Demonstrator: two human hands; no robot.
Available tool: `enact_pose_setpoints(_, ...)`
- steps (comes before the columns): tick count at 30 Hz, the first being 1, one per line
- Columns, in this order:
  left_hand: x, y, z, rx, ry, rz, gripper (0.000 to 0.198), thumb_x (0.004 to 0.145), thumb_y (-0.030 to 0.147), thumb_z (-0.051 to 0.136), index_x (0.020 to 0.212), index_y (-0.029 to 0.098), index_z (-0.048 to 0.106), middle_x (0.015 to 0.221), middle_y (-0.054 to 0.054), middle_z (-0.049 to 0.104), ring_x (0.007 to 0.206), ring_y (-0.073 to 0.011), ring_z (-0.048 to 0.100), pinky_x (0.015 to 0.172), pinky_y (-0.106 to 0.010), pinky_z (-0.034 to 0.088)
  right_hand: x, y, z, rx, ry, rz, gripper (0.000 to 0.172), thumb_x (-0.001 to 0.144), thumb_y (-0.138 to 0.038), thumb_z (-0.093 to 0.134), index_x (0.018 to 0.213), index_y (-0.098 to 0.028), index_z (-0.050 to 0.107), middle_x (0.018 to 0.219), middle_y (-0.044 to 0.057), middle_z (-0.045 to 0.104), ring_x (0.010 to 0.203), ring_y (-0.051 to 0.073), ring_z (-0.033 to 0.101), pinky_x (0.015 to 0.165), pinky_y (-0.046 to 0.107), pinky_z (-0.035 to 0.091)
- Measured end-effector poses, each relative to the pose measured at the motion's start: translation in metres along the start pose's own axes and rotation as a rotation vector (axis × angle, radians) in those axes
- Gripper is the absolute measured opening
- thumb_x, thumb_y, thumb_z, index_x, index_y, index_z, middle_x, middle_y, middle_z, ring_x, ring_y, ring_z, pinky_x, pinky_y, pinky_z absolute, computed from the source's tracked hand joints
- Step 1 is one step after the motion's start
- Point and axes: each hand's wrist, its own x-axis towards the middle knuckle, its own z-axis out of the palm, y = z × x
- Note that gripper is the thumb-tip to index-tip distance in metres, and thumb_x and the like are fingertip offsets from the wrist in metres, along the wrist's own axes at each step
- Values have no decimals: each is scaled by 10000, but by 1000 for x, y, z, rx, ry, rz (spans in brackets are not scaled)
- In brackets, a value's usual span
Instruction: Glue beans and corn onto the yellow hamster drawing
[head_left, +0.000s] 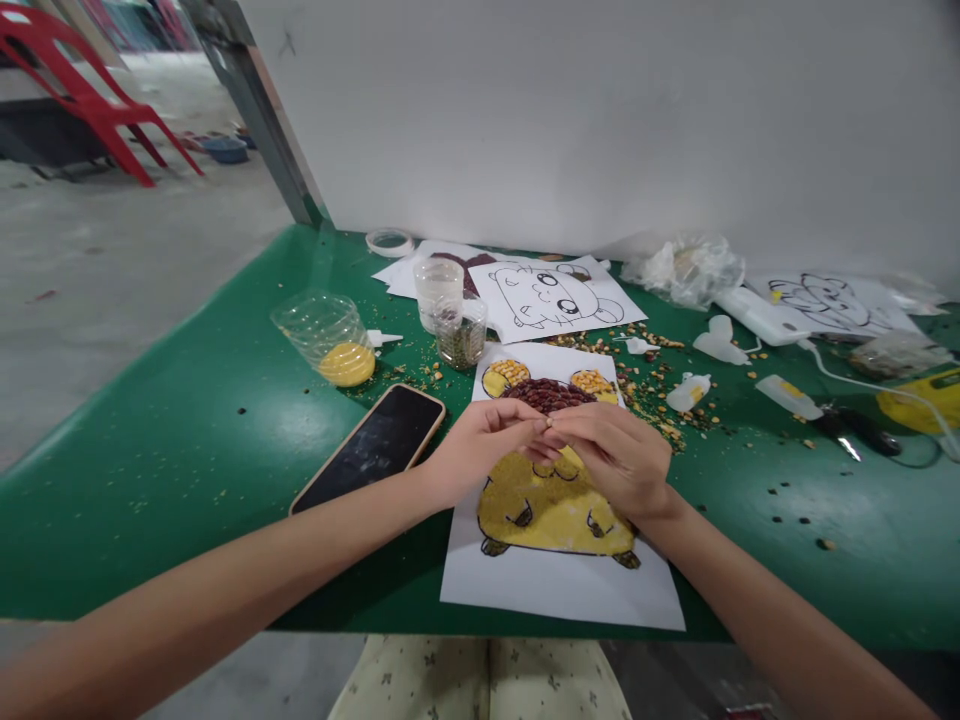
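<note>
Both my hands meet over a sheet of paper (555, 585) bearing a hamster-like animal picture covered with seeds. Fingertips of my left hand (491, 445) and my right hand (622, 455) are pinched together around a tiny pale piece (550, 422), perhaps a seed; its exact kind is too small to tell. On the picture, dark red beans (544, 393) fill the top of the head and yellow corn kernels (510, 371) fill the ears. Yellow grain (555, 515) coats the body. My hands hide the middle of the picture.
A phone (371, 445) lies left of the paper. Behind it are a tilted clear cup of yellow grain (347, 363) and a cup of green beans (461, 340). Loose seeds (652, 385), glue bottles (688, 392), scissors (844, 432) and a glue gun (761, 315) lie to the right.
</note>
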Motion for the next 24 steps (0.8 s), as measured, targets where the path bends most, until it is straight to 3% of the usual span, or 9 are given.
enact_pose_setpoints(8, -1, 0, 2, -75, 8, -15, 115, 771, 204, 624, 760, 91, 614, 708, -39, 675, 656, -126, 650, 707, -270, 521, 1, -1, 0, -40, -38, 36, 185, 782, -33, 544, 854, -189, 612, 844, 45, 671, 791, 146, 621, 715, 282, 515)
enact_pose_setpoints(16, -1, -2, 2, -80, -9, -16, 171, 765, 263, 642, 785, 94, 625, 747, -56, 685, 692, -138, 653, 747, -294, 514, -1, 1, 3, -20, 39, 45, 211, 775, -45, 572, 865, -229, 624, 842, 15, 687, 778, 141, 636, 698, 281, 529)
enact_pose_setpoints(24, 0, -2, 2, -47, -11, -1, 197, 743, 287, 661, 789, 98, 629, 752, -51, 681, 691, -144, 652, 748, -311, 517, 2, -1, 1, -24, 32, 32, 230, 752, -14, 588, 863, -209, 631, 840, 17, 691, 776, 136, 639, 711, 267, 525)
